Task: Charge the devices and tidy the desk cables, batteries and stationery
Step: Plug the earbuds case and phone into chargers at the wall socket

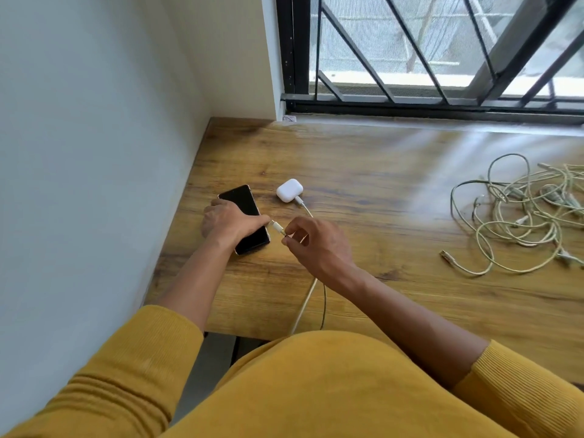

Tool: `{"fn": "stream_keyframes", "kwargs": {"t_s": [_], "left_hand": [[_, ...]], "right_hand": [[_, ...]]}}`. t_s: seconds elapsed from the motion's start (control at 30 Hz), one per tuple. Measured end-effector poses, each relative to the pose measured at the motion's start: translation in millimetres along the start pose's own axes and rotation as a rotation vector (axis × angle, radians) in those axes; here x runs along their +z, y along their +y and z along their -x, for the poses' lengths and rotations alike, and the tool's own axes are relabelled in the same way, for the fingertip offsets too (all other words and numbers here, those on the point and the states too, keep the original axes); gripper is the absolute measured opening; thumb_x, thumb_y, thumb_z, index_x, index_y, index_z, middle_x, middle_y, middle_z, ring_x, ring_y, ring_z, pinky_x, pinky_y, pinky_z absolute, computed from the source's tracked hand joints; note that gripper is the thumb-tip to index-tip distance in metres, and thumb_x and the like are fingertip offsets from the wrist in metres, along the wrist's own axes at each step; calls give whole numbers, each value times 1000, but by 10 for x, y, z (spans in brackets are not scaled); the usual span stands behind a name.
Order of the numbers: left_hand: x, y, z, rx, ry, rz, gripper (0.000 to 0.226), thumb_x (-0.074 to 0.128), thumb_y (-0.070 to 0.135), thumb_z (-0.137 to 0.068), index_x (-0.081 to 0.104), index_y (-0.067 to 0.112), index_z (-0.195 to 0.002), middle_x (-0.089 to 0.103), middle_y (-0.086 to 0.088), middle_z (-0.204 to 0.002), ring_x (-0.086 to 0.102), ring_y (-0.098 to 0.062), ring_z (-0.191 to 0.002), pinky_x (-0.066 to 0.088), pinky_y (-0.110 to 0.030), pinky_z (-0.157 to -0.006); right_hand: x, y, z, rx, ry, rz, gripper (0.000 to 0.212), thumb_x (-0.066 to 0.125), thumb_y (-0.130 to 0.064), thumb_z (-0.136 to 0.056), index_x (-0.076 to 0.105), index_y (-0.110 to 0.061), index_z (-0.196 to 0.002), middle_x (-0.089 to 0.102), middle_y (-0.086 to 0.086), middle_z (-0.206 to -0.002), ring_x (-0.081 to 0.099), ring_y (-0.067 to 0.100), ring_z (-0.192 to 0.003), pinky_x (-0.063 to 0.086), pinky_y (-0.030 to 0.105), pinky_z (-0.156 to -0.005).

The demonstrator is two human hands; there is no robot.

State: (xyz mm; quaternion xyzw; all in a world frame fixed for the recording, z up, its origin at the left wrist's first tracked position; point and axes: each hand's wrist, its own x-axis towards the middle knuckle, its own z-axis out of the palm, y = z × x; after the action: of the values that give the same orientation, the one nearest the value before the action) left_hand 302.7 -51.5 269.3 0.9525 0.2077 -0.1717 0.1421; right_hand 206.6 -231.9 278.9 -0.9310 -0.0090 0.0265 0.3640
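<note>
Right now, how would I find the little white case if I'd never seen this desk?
Start at the desk's left end by the wall. Beside the black phone sits the case. It's the only small, rounded white box, with a white cable plugged in.

Home room: wooden desk (pixel 379 191) beside barred window (pixel 410 49).

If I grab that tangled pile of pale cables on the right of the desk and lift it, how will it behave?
The cable tangle will likely be floppy and sag: its strands lie in loose, overlapping loops. It will probably come up as one clump, since the loops cross each other. Free ends, like the plug at the near left, may dangle and drag on the desk.
</note>
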Motion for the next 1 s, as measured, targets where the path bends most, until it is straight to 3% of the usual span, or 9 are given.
{"fn": "stream_keyframes", "kwargs": {"t_s": [0.17,0.3,0.4,0.47,0.7,1.0], "left_hand": [[-27,-107,-16,-37,-78,197,95,90,54,-69,47,3,-137,51,-6,-118,59,-24,-102,52,-35,-74],[-59,-222,31,-165,-166,764,93,95,39,-55,54,6,-132,67,-10,-116,67,-23,-99,57,-36,-72],[-149,-248,114,-252,-310,1184,56,92,29,-67,64,12,-112,73,-14,-112,72,-25,-94,63,-37,-83],[-222,-252,189,-273,-362,1325,43,88,27,-78,62,13,-109,70,-12,-105,69,-23,-85,60,-31,-71],[-261,-311,349,-327,-368,1473,41,87,27,-80,63,12,-109,75,-8,-85,69,-18,-69,57,-26,-61],[-215,-248,443,-387,-344,1537,39,86,30,-82,59,14,-105,64,-7,-94,62,-19,-76,52,-29,-60]], "right_hand": [[-46,-31,5,-42,11,-5,15,74,-38,-95,79,-34,-109,75,-16,-88,67,5,-82,58,34,-72],[-54,-103,24,-109,65,1,16,73,-42,-95,81,-36,-107,78,-15,-91,69,7,-82,56,35,-74],[-43,-166,28,-170,78,-30,15,74,-38,-95,82,-31,-105,79,-15,-93,67,5,-81,56,36,-75],[-24,-206,33,-202,85,-49,12,74,-34,-94,83,-28,-100,78,-15,-91,65,4,-78,56,37,-73],[-9,-322,49,-240,87,-55,11,74,-30,-92,83,-24,-94,78,-12,-86,66,6,-76,56,33,-71],[62,-380,49,-234,76,6,15,71,-30,-90,78,-21,-81,71,-9,-72,61,10,-65,52,33,-60]]}}
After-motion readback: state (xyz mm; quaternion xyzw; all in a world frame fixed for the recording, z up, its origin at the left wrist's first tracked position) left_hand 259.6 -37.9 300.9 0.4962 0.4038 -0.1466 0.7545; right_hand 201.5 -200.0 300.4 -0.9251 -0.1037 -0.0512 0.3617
